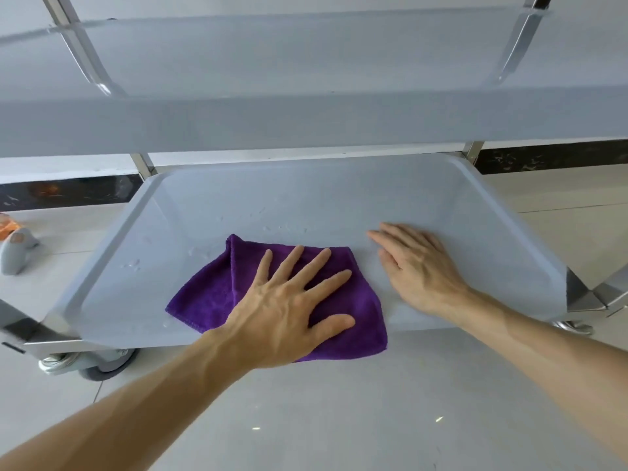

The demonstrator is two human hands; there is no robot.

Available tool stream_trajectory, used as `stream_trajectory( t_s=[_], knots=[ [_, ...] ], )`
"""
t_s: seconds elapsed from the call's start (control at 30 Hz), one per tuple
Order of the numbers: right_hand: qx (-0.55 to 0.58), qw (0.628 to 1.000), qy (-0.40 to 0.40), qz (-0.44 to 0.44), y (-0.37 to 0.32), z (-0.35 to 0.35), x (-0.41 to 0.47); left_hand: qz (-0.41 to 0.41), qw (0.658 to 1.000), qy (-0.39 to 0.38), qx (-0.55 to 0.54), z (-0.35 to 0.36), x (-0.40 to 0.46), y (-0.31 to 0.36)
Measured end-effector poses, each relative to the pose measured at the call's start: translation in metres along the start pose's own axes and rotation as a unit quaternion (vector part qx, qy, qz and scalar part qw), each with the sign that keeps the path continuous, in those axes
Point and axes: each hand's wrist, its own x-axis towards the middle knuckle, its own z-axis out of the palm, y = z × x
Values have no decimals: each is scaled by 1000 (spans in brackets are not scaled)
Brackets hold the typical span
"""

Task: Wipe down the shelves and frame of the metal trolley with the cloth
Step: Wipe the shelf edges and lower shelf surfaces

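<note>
Purple microfibre cloth (210,294) lies spread on the lower shelf (306,205) of the metal trolley (238,124), its near edge hanging a little over the shelf's front rim. In the head view the left hand (289,311) presses flat on the cloth, fingers straight and splayed, grasping nothing. The right hand (418,266) rests palm down on the bare shelf just beside the cloth's right edge, fingers straight and close together, also grasping nothing. Small water droplets (282,227) dot the shelf surface behind and to the left of the cloth. An upper shelf spans the top of the view, with shiny frame posts (144,164) at the corners. A grey caster wheel (102,365) shows under the front left corner, on the pale tiled floor (339,419). A grey spray bottle (15,249) lies on the floor at far left.
</note>
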Motion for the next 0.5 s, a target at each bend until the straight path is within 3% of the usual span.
stream_trajectory(
  t_s=[0.1,0.17,0.33,0.5],
  knots=[
    [-3,1000,-3,0,0,-1,0,88,995,2,55,-3,-32,-34],
    [5,1000,-6,5,0,-1,0,103,991,-4,85,-5,-51,-61],
    [5,1000,-17,13,-2,3,1,45,994,-12,97,-6,-74,-95],
    [1,999,-26,18,-2,8,3,1,996,13,85,-4,-54,-56]
  ],
)
